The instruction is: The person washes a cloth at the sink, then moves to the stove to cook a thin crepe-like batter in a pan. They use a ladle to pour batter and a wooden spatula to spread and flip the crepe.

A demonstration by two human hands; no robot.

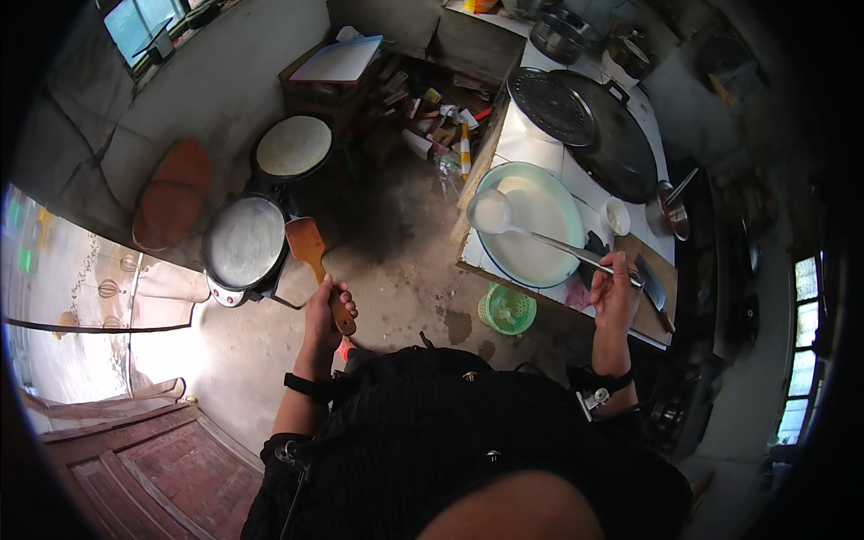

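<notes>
In my left hand [327, 314] is the handle of a wooden spatula [307, 237], its blade up beside the nearer round griddle [244, 241], which has a pale layer on its surface. A second round pan [294, 146] behind it holds a pale flat round of batter or bread. My right hand [613, 290] grips the long metal handle of a ladle [491, 211]. The ladle's bowl, with whitish liquid in it, is over the left rim of an enamel basin [574, 196] of similar liquid on the tiled counter.
On the counter are a small white bowl [615, 217], a cleaver [651, 280] on a board, a large dark lid [624, 145] and a metal pot [675, 219]. A green plastic basket [506, 310] stands on the floor below. A wooden door [155, 472] is at lower left.
</notes>
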